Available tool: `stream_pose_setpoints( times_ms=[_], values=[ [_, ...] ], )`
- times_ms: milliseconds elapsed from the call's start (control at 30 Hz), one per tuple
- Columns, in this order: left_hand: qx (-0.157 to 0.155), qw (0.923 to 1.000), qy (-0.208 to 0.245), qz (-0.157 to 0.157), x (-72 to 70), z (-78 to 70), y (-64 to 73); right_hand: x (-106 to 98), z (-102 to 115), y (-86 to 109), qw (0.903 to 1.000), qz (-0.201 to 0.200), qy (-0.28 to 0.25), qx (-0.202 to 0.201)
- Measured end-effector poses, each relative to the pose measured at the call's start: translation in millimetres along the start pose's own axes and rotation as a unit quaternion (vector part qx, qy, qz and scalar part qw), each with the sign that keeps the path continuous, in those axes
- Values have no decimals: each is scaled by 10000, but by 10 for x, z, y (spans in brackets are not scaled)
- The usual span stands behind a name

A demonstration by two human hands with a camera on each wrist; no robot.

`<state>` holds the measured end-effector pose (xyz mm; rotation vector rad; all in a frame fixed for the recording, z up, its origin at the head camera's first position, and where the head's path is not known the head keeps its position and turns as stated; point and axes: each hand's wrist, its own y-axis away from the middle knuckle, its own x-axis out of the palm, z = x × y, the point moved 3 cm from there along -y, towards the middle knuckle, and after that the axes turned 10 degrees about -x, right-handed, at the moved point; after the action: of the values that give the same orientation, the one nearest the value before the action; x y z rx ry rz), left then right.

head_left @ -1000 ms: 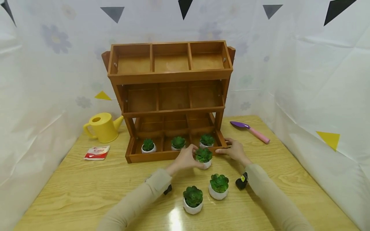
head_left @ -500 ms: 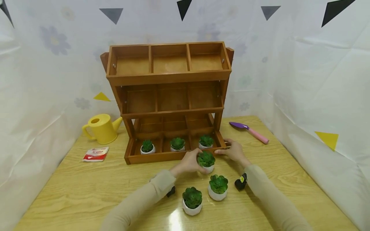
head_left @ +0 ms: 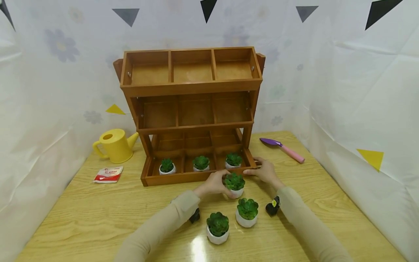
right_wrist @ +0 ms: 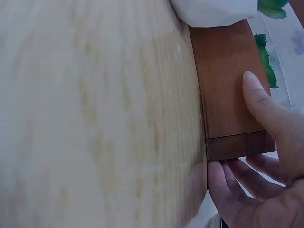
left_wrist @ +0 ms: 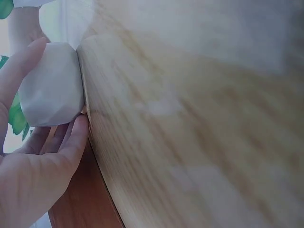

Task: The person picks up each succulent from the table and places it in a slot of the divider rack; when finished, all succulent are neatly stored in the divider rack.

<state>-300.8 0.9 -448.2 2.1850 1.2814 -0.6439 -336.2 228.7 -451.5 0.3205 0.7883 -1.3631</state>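
Hands (head_left: 213, 184) (head_left: 266, 172) on potted plant (head_left: 235, 184) and wooden rack (head_left: 176, 178), left fingers (left_wrist: 71, 137) partly hidden.

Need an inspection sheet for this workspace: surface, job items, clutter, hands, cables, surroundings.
Surface: wood-grain table; glare spot near the front edge of view.
Job items: three-tier wooden rack, one potted plant in each bottom-tier compartment; two loose plants on the table.
Clutter: yellow watering can and red-and-white packet left; trowel right.
Left hand: grips another plant before the rack.
Right hand: holds the rack's right front corner.
Cables: nothing seen.
Surroundings: pale flowered sheeting; black, grey, yellow triangles.
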Motion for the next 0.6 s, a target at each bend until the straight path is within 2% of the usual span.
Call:
stream_pose_setpoints(
  times_ms=[233,600],
  values=[
    [138,9999,7,-27,-4,-12,-1,-3,9,-4,10000,29,-3,-18],
    [624,9976,185,-241,-48,-18,61,-1,27,12,10000,35,-64,33]
  ],
)
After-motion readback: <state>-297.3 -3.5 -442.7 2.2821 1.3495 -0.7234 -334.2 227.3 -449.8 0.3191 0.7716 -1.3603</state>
